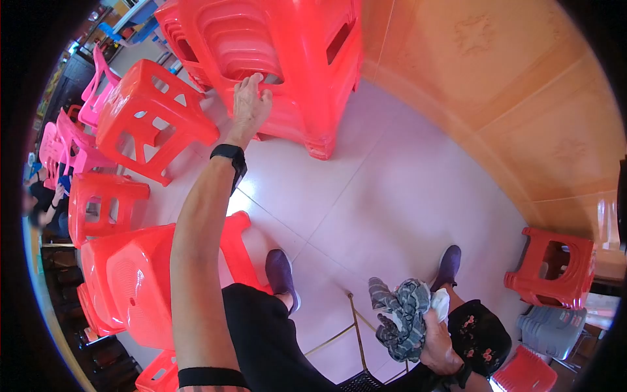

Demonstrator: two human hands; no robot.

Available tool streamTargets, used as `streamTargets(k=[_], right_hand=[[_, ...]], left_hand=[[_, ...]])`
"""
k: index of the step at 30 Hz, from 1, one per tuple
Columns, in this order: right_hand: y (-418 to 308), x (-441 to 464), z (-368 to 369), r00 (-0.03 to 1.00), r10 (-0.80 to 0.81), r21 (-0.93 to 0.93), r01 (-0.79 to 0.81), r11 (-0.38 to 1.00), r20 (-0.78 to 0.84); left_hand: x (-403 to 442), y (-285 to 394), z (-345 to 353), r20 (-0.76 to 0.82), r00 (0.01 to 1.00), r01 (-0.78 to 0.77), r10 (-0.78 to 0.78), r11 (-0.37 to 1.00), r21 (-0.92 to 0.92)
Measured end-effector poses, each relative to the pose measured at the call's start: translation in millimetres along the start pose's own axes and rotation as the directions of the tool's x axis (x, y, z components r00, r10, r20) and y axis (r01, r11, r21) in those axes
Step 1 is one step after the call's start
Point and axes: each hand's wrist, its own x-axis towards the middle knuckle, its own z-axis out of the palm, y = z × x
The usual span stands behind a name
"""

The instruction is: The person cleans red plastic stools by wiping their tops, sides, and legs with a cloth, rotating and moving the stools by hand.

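My left hand [250,108], with a black watch on the wrist, reaches forward to a tall stack of red plastic stools [300,72]. Its fingers bend over the lower edge of an opening in the stack's side, and the fingertips are partly hidden there. Close to my body, my right hand [439,346] is closed around a bunched grey patterned cloth [406,317]. A white piece of cloth or tissue [441,304] shows beside it in the same grasp.
Single red stools [153,124] and tilted red stools [140,284] stand along the left. Pink chairs [78,144] and a seated person are farther left. An orange tiled wall [483,85] rises at right. Another red stool [552,268] and grey stacked items [552,330] sit lower right. A thin metal frame [358,333] stands below.
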Motion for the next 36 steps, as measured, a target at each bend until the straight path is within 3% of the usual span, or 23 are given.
streamTargets(k=[1,3,4,10,12,15,19,21,25,27,30,32,33,36], right_hand=[[-0.8,-0.5,1.9,1.0,-0.003,0.0,0.003,1.0,-0.003],[-2.4,-1.1,7.6,0.999,-0.024,0.011,0.025,1.0,-0.032],[-0.7,0.3,4.5,0.999,-0.024,0.014,0.024,1.0,-0.034],[-0.9,-2.6,7.4,0.994,-0.028,0.047,0.033,0.998,-0.11],[0.9,-1.8,1.5,0.997,-0.007,0.047,0.01,0.999,-0.076],[-2.0,-5.1,6.6,0.997,-0.067,0.032,0.068,0.997,-0.036],[-2.5,-9.5,-1.8,0.998,-0.034,-0.004,0.033,0.999,-0.057],[-0.9,-7.9,-10.5,0.995,-0.042,0.028,0.04,0.999,0.094],[-8.4,-14.2,8.4,0.993,-0.101,-0.003,0.102,0.995,0.053],[-20.7,-24.5,18.6,0.981,-0.123,-0.004,0.125,0.992,0.15],[-24.0,-23.2,22.3,0.973,-0.215,-0.017,0.217,0.976,0.079],[-26.7,-10.3,10.2,0.954,-0.278,0.021,0.277,0.961,0.112],[-25.1,-3.3,3.8,0.933,-0.333,0.052,0.329,0.943,0.141],[-33.1,4.9,-1.6,0.941,-0.334,0.109,0.327,0.939,0.056]], left_hand=[[0.2,-2.4,1.3,-0.001,1.0,0.0,0.0,1.0,-0.004],[1.4,-6.4,5.9,0.108,0.978,-0.186,0.179,0.98,0.065],[1.5,-3.7,5.1,0.11,0.977,-0.189,0.181,0.98,0.063],[-4.9,11.3,14.3,0.008,0.983,-0.18,0.181,0.981,-0.074],[-11.1,14.7,15.8,-0.039,0.996,-0.079,0.075,0.993,-0.093],[-23.6,24.9,17.5,-0.091,0.995,-0.041,0.026,0.986,-0.163],[-43.8,59.5,8.9,-0.075,0.997,-0.016,0.001,0.98,-0.2],[-53.9,78.4,4.3,-0.04,0.999,0.028,-0.037,0.978,-0.209],[-84.0,118.2,-6.9,-0.014,1.0,0.01,-0.012,0.984,-0.178],[-101.8,137.2,-16.5,-0.048,0.999,-0.029,0.021,0.984,-0.173],[-124.2,172.8,-33.5,-0.012,0.999,0.049,-0.051,0.99,-0.133],[-139.5,196.4,-42.3,0.141,0.986,0.113,-0.095,0.986,-0.126],[-147.4,208.2,-47.9,0.132,0.988,0.1,-0.083,0.986,-0.132],[-170.9,232.0,-65.7,0.233,0.969,0.11,-0.086,0.99,-0.093]])
